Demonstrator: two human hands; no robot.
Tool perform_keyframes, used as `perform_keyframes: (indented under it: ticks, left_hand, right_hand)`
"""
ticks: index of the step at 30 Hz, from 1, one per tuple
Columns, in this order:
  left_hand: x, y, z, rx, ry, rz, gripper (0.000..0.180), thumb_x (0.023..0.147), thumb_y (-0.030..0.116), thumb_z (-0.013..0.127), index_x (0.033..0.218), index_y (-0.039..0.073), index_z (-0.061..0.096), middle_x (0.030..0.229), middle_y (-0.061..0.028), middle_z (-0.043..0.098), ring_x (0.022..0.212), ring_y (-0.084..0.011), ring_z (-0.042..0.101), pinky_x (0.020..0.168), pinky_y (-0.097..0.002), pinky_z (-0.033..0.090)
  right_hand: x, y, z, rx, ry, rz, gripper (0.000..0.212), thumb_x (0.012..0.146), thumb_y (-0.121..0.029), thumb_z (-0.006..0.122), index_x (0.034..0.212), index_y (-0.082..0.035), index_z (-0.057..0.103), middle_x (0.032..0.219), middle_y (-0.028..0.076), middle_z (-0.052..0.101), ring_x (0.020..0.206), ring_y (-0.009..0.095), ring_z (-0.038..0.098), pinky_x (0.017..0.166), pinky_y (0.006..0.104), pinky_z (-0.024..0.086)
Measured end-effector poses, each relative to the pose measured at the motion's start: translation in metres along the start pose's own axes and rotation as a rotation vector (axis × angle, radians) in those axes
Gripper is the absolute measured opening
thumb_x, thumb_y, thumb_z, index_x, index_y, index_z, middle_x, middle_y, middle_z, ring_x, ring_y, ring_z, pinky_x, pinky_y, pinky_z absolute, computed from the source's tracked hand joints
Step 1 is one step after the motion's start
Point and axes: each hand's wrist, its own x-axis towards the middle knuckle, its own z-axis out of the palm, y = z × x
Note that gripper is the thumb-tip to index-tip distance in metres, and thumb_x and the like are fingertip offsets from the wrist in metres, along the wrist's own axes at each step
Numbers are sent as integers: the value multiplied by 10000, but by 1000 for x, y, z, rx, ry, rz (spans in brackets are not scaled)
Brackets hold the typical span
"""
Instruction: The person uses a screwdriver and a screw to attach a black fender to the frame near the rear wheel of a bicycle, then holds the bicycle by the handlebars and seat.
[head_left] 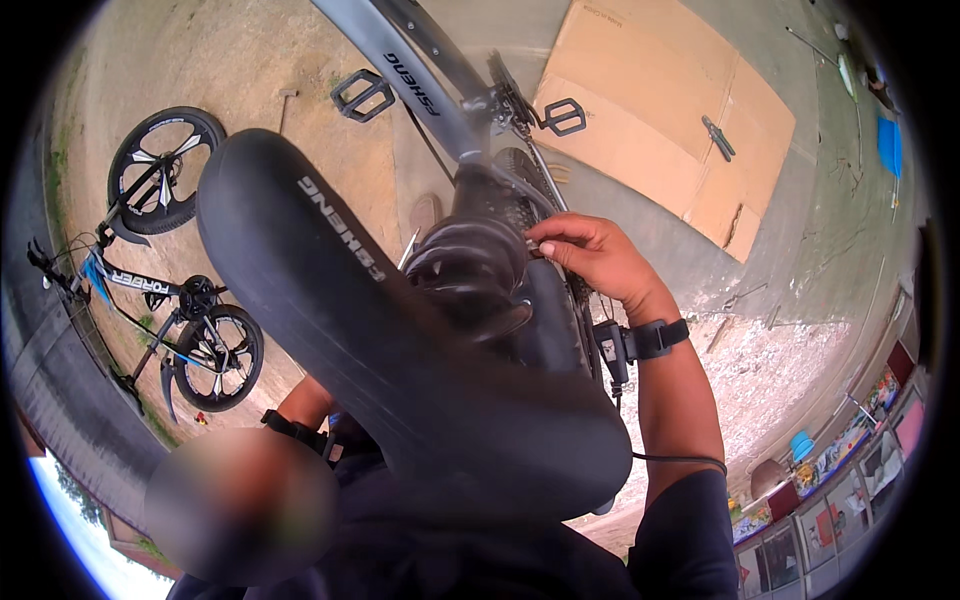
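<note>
A bicycle stands right in front of me, its big black saddle point(400, 380) covering much of the middle of the view. Under the saddle sits a ribbed dark cover point(470, 255) around the seat post, and beyond it runs the grey frame point(405, 75). To the right of the seat post, my right hand point(590, 250) pinches thumb and forefinger together beside the rear tyre point(548, 310). Whatever lies between those fingertips is too small to make out. My left forearm point(308, 402) reaches under the saddle, which hides the left hand.
Pedals point(363, 96) stick out on both sides of the frame. A flattened cardboard sheet point(640, 120) lies ahead right with a dark hand tool point(718, 138) on it. A hammer point(288, 100) rests on the ground. Another bicycle point(150, 285) is at the left.
</note>
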Motion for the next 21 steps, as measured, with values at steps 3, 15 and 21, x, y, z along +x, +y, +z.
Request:
perform_keyframes:
  ticks: [3, 15, 21]
  left_hand:
    - [-21, -6, -1, -436, 27, -197, 422, 893, 192, 711, 1247, -14, 613, 1108, -199, 684, 1051, -289, 656, 916, -379, 508]
    - [-32, -81, -63, -384, 66, 25, 509, 836, 70, 772, 1299, 23, 566, 1072, -129, 676, 995, -212, 663, 900, -332, 518]
    - [-24, -116, -65, -773, -99, 15, 398, 913, 129, 742, 1265, -5, 614, 1022, -61, 679, 903, -138, 632, 825, -289, 523]
  right_hand:
    - [-2, -9, 24, 36, 61, 68, 206, 940, -74, 695, 1134, -6, 708, 1014, 32, 710, 974, 106, 646, 893, 266, 515]
    - [26, 3, 109, -60, 268, 118, 277, 884, -140, 791, 1099, 0, 688, 960, 20, 705, 863, 89, 634, 789, 243, 508]
    - [31, 24, 121, -146, 287, 127, 277, 885, -148, 789, 1097, -1, 688, 959, 23, 705, 863, 93, 636, 790, 248, 509]
